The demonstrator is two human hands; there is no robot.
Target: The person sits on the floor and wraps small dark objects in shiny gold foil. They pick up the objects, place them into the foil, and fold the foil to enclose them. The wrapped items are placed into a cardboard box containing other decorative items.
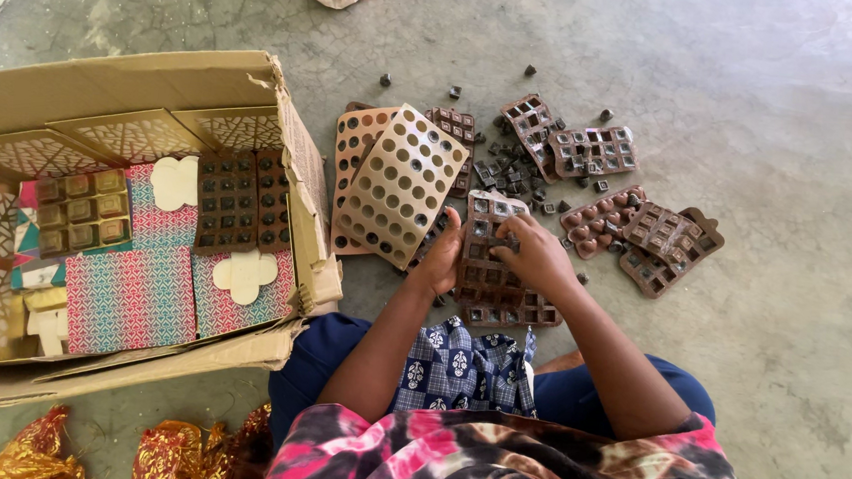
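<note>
While both hands grip brown mould (483,262) (left hand (442,255), right hand (532,255)), fingertips hidden.

A brown square-celled chocolate mould (485,243) stands tilted atop a stack of similar moulds (510,307) on the floor.

Pink-black tie-dye top, blue trousers

Open cardboard box (133,88) left; patterned packets (131,297) inside
</note>
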